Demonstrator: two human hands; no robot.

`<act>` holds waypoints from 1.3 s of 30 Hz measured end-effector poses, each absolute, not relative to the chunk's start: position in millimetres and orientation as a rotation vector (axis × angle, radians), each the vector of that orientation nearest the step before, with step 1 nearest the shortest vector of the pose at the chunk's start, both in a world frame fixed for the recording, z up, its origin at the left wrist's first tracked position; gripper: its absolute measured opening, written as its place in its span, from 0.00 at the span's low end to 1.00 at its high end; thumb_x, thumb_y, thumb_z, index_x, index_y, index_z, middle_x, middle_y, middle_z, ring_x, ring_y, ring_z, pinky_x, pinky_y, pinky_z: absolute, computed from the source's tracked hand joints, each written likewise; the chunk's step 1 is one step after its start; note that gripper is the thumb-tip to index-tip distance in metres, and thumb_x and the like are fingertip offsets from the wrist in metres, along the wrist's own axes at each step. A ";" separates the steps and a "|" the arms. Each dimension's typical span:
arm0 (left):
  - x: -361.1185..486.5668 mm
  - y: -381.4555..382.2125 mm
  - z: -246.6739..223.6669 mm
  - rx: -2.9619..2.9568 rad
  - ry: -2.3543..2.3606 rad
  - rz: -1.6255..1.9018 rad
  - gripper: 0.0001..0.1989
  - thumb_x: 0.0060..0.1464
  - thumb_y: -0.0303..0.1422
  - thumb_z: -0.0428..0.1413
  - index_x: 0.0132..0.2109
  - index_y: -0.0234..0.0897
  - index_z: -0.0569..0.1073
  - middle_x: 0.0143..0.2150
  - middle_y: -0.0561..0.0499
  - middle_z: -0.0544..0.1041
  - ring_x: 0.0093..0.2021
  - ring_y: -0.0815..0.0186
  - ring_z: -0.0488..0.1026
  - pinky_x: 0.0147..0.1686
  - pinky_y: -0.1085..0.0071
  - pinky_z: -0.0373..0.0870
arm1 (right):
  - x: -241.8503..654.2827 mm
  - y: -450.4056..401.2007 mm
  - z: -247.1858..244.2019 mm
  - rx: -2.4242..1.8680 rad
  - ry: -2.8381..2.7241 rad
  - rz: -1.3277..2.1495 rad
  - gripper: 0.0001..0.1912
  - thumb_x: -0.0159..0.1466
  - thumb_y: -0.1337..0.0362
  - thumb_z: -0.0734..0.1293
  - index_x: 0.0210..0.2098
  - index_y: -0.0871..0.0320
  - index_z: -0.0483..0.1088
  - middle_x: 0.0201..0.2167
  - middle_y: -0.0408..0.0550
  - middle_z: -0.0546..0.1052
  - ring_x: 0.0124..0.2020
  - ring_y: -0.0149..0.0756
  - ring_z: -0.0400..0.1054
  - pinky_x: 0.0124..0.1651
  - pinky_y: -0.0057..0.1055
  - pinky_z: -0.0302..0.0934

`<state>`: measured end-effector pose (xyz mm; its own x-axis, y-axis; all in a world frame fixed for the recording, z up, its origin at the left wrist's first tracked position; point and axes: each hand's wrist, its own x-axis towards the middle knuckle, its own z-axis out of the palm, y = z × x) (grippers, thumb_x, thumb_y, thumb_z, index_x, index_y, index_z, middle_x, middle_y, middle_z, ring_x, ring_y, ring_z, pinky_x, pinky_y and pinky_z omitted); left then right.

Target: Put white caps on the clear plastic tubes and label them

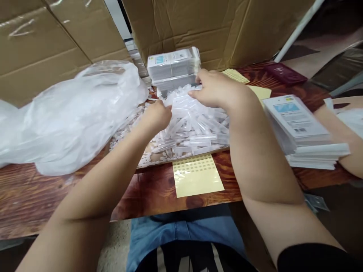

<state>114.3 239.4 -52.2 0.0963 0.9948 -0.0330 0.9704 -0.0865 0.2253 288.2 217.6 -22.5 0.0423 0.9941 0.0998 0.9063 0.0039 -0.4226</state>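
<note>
A heap of clear plastic tubes [195, 126] lies in a shallow cardboard tray [159, 162]. Small white pieces [124, 128] are scattered over the tray's left side. My left hand [159, 114] is at the left edge of the heap, its fingers curled in; whatever they hold is hidden. Over the back of the heap reaches my right hand [212, 87], its thumb apart from the fingers, with nothing visible gripped. Its fingertips are close to a bundle of printed cards [170, 66] behind the tubes.
A large translucent plastic bag [85, 109] fills the left side. A yellow sticker sheet [198, 177] lies before the tray. Stacked cards [297, 117] stand at right, beside another person's arm [351, 158]. Cardboard boxes [215, 34] wall off the back; a maroon box [285, 73] sits back right.
</note>
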 end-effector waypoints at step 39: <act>-32.8 201.5 -49.5 2.551 1.531 0.520 0.16 0.61 0.41 0.52 0.52 0.40 0.73 0.53 0.42 0.77 0.46 0.56 0.79 0.47 0.59 0.76 | 269.7 195.4 -4.1 -1.455 -1.987 0.117 0.09 0.70 0.64 0.63 0.38 0.58 0.75 0.34 0.49 0.77 0.37 0.37 0.69 0.42 0.34 0.61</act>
